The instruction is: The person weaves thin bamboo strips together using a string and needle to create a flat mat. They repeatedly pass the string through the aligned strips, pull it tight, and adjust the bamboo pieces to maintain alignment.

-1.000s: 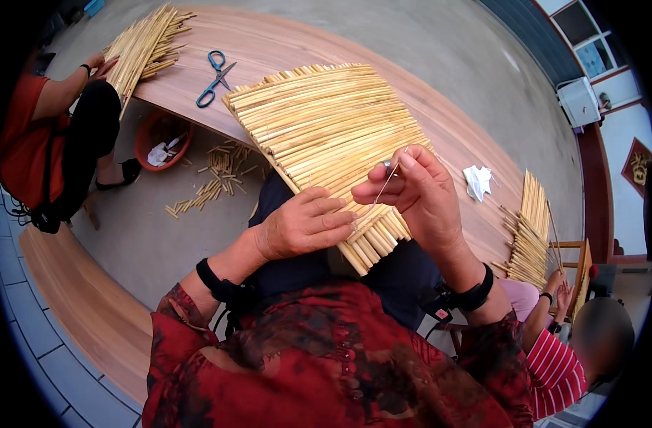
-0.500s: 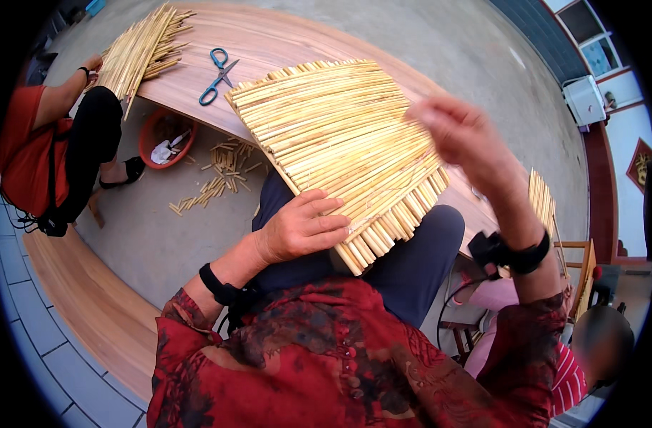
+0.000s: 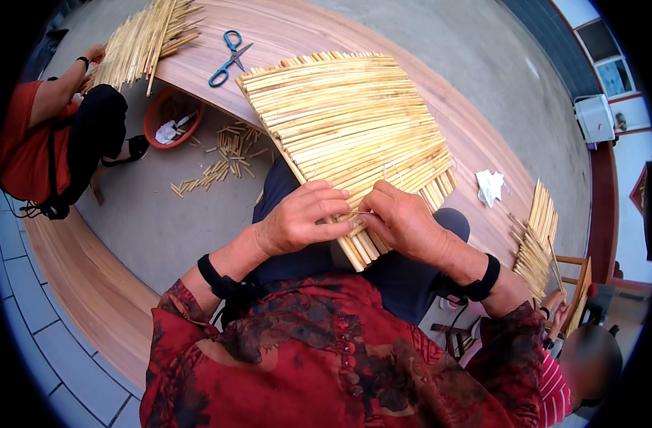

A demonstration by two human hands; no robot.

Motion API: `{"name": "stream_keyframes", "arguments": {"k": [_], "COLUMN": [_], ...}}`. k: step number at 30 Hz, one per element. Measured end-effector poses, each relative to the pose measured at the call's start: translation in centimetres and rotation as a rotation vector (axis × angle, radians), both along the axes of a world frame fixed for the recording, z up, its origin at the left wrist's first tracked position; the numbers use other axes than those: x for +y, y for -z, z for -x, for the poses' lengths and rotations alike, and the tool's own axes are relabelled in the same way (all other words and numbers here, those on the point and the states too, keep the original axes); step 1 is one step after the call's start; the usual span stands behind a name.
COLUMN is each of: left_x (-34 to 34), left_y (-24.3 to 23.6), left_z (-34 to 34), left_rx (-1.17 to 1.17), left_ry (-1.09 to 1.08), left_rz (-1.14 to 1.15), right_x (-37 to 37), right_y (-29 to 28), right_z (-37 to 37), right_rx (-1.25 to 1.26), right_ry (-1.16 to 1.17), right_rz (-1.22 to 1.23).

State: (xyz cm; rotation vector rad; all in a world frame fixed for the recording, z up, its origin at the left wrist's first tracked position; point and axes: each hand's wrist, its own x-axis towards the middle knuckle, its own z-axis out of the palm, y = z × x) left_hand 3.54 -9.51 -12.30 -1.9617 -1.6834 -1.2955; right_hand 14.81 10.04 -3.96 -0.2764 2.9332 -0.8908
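A fan-shaped mat of yellow straw stalks (image 3: 347,121), laid side by side, rests across my lap and the table edge. My left hand (image 3: 301,220) grips its near edge, the fingers on top of the stalks. Close beside it, my right hand (image 3: 404,221) pinches a thin metal needle (image 3: 361,212) between thumb and forefinger, low over the near stalks. The needle's tip lies by my left fingertips. Short pale threads show on the mat's surface. Whether a thread runs from the needle is too small to tell.
Blue-handled scissors (image 3: 229,58) and a crumpled white tissue (image 3: 490,187) lie on the wooden table (image 3: 283,28). Cut stalk pieces (image 3: 229,157) litter the floor beside a red basin (image 3: 155,118). Two other people handle stalk bundles (image 3: 137,46) at left and right.
My right hand has come down from above the mat's right side to its near edge, beside my left hand. The tissue on the table is now uncovered.
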Motion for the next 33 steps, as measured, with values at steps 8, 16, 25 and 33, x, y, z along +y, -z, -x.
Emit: {"name": "stream_keyframes", "arguments": {"k": [8,16,25,33], "left_x": [-0.2,0.1,-0.5,-0.9], "left_y": [0.6,-0.3,0.7,2.0], "left_z": [-0.1,0.1,-0.7,-1.3], "left_rx": [0.013,0.038,-0.085,-0.214], "left_ry": [0.002,0.007,-0.028,-0.091], "left_rz": [0.019,0.008,0.053,0.013], "right_x": [10.6,23.4,3.7,0.9], "right_y": [-10.3,-18.3,-2.1,1.5], "right_z": [6.9,8.6,2.7,0.4], "right_rx": [0.88,0.951,-0.206,-0.161], "right_ry": [0.151,0.729,0.135,-0.026], "right_rz": [-0.683,-0.825,0.323,0.159]}}
